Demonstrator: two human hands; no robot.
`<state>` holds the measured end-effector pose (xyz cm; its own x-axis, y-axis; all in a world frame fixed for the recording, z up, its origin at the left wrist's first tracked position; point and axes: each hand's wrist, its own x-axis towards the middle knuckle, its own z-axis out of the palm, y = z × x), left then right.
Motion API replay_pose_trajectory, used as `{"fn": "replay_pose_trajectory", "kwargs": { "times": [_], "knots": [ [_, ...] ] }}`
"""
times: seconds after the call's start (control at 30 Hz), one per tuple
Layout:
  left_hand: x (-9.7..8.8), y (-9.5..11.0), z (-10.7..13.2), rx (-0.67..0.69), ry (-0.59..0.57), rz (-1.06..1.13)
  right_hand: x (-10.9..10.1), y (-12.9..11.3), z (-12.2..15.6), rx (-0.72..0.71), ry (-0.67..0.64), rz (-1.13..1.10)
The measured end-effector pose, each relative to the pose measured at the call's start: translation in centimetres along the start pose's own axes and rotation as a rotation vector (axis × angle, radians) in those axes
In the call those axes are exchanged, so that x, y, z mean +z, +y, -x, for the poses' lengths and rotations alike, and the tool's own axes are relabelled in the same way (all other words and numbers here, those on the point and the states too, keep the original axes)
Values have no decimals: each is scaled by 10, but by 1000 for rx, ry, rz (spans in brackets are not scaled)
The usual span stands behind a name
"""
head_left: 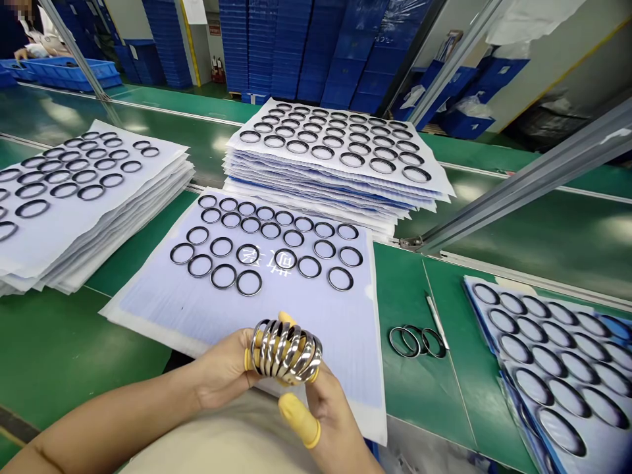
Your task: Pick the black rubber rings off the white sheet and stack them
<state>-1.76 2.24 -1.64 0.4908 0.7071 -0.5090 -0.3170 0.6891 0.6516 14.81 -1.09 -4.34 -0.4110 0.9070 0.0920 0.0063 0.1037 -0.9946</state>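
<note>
Both my hands hold a stack of several shiny metal rings (286, 352) just above the near edge of a white foam sheet (276, 309). My left hand (224, 368) grips the stack from the left, fingers closed round it. My right hand (323, 405) pinches it from the right; its fingers wear yellow finger cots. Several dark rings (266, 243) lie in rows on the far half of the sheet.
Tall piles of ring-covered sheets stand at the left (74, 197) and behind (336, 158). Three loose rings (417, 341) and a thin tool (437, 321) lie on the green table. A tray of rings (557, 368) sits at right. A metal rail (523, 184) slants across. Another person is at far left (29, 39).
</note>
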Motion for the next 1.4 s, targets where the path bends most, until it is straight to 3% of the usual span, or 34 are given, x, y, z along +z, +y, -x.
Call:
{"fn": "replay_pose_trajectory", "kwargs": {
  "times": [0.1,0.33,0.47,0.6,0.67,0.73,0.8,0.87,0.93,1.1,1.2,1.3,1.4],
  "knots": [
    [-2,-2,0,75,7,-127,-1,-1,-3,18,33,-29],
    [-9,-14,-12,538,33,-595,10,8,-11,52,210,-143],
    [-10,-15,-15,599,26,-728,12,15,-14,124,285,-270],
    [-22,-19,-11,621,45,-777,2,16,-18,222,260,-334],
    [-34,-23,-9,638,107,-804,-7,18,-23,240,252,-221],
    [-49,-28,-7,672,197,-810,-16,22,-31,174,316,37],
    [-62,-32,-6,697,278,-812,-24,30,-44,-3,414,382],
    [-72,-36,-5,701,338,-842,-29,39,-58,-161,423,645],
    [-79,-39,-4,702,372,-887,-31,45,-70,-133,383,694],
    [-87,-45,-3,741,392,-998,-43,48,-69,130,435,505],
    [-89,-47,-4,767,399,-1064,-57,51,-54,47,546,688],
    [-87,-47,-5,781,385,-1133,-66,61,-40,-161,502,1077],
    [-85,-50,-7,813,366,-1171,-71,67,-28,-130,453,1052]
  ]
}}
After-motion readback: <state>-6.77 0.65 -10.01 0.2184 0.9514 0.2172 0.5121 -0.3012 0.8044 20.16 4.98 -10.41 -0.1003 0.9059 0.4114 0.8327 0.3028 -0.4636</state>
